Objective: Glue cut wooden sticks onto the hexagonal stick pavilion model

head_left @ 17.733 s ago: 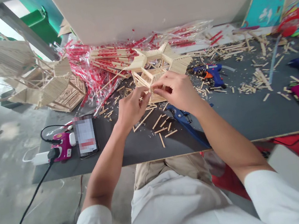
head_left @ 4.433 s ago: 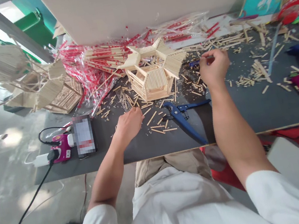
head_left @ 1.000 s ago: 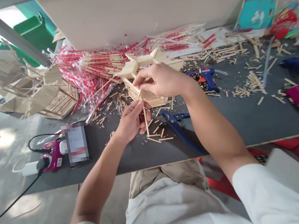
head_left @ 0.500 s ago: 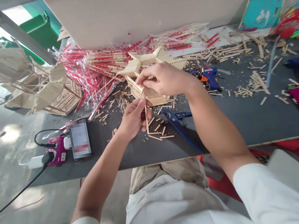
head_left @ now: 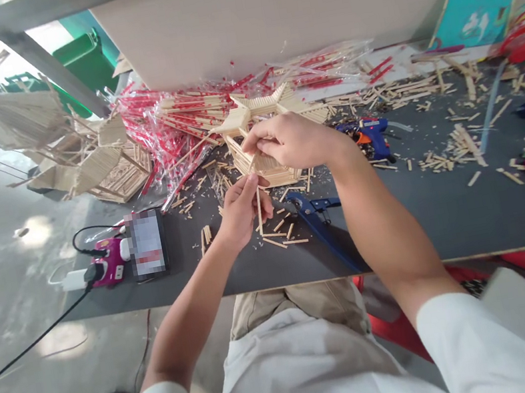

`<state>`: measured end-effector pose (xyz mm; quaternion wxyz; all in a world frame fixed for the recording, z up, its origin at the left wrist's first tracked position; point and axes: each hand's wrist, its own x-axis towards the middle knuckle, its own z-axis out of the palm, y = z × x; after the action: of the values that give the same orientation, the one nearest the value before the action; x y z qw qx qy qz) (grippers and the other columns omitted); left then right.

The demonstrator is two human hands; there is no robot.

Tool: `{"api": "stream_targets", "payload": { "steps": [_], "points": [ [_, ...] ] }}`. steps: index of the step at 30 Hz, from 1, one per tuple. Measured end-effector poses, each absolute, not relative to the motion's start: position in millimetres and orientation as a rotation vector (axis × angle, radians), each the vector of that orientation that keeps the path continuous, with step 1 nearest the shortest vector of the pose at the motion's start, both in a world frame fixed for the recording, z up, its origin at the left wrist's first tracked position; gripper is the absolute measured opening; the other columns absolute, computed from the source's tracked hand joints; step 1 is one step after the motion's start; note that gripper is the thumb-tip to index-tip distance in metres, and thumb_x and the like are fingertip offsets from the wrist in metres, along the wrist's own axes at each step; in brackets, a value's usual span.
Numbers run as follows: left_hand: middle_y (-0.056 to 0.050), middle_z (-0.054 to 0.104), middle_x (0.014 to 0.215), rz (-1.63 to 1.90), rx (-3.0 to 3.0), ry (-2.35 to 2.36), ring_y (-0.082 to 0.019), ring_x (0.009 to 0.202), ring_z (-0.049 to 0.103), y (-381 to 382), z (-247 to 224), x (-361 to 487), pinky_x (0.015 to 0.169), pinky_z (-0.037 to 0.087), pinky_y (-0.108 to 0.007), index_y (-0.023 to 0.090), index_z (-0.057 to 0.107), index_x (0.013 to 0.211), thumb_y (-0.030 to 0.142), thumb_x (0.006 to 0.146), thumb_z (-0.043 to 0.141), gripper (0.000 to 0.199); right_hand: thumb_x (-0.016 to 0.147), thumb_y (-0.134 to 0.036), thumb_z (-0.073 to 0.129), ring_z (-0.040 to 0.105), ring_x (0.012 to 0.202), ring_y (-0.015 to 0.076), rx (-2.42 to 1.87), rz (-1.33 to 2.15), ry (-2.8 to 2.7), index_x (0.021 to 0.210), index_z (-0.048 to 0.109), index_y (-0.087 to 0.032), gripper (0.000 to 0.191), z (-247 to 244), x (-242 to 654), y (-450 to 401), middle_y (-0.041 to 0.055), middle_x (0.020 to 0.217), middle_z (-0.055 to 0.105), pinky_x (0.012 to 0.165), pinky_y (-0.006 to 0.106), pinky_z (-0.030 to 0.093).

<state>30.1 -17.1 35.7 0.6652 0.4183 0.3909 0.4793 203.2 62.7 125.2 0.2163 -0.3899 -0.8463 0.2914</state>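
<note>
Your hands work closely over the stick pavilion model (head_left: 244, 162) on the table (head_left: 425, 229).

Your left hand (head_left: 243, 212) pinches an upright craft stick (head_left: 259, 210); your right hand (head_left: 291, 142) arches over the model, its grip unclear. Too much pressure could snap the thin stick or tip the model. Your fingers hide where stick meets model.

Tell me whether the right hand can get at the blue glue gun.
Probably yes: the right hand sits just left of the blue glue gun, with nothing large between them, though it would first have to leave the stick model it is touching.
</note>
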Motion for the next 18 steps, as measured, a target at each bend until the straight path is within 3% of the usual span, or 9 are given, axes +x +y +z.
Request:
{"api": "stream_targets", "payload": {
  "steps": [14,18],
  "points": [
    [0.004,0.063,0.054,1.070,1.070,1.045,-0.013,0.039,0.060,-22.7,43.7,35.8,0.039,0.043,-0.021,0.019,0.060,0.099,0.069,0.093,0.067,0.051,0.094,-0.025,0.054,0.069,0.099,0.0213,-1.080,0.804,-2.378,0.116,0.080,-0.019,0.035,123.5,204.0,65.3,0.0078,0.115,0.079,0.091,0.038,0.051],
    [0.006,0.057,0.049,1.053,1.274,1.287,-0.011,0.035,0.053,-27.0,53.4,37.5,0.039,0.037,-0.020,0.020,0.063,0.099,0.061,0.103,0.052,0.043,0.095,-0.023,0.052,0.069,0.097,0.0209,-1.090,0.783,-2.406,0.119,0.080,-0.017,0.037,125.7,203.8,63.8,0.0092,0.116,0.078,0.089,0.038,0.050]
  ]
}}
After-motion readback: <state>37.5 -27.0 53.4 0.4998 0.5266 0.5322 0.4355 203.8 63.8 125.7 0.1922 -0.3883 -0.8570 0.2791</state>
